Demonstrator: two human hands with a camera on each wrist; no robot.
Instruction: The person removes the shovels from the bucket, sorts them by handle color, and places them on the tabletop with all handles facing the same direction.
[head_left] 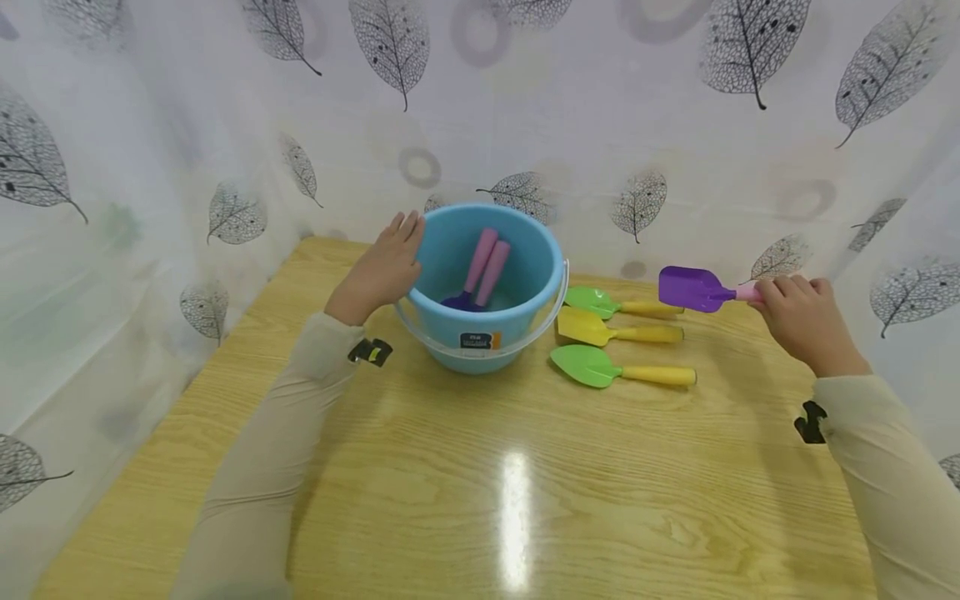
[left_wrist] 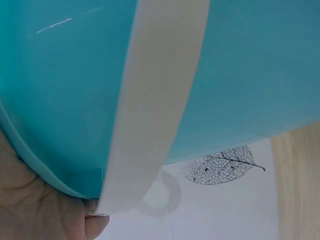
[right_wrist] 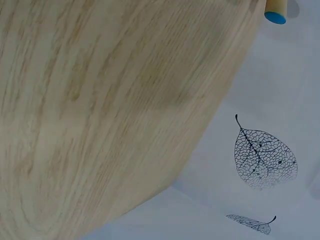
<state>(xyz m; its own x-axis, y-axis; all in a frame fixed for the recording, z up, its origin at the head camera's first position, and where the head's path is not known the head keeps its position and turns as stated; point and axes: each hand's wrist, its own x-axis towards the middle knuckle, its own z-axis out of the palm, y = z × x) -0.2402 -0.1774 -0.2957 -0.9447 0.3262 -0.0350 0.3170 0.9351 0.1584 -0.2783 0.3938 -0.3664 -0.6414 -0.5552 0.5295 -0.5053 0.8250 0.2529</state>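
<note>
A light-blue bucket [head_left: 480, 337] with a white handle [left_wrist: 155, 95] stands on the table, holding two pink-handled purple shovels [head_left: 487, 262]. Against its left rim rests my left hand [head_left: 382, 271], fingers fairly straight; the left wrist view shows the palm [left_wrist: 40, 205] by the rim. My right hand [head_left: 806, 321] grips the pink handle of a purple toy shovel [head_left: 693, 288], raised to the right of the bucket, blade pointing left. Neither that shovel nor the hand appears in the right wrist view.
Right of the bucket lie a green shovel [head_left: 592, 301], a yellow shovel [head_left: 585, 326] and a green trowel [head_left: 588, 365], all with yellow handles. A leaf-patterned curtain [head_left: 585, 125] hangs behind the wooden table [head_left: 420, 483]. One yellow handle end [right_wrist: 276, 11] shows in the right wrist view.
</note>
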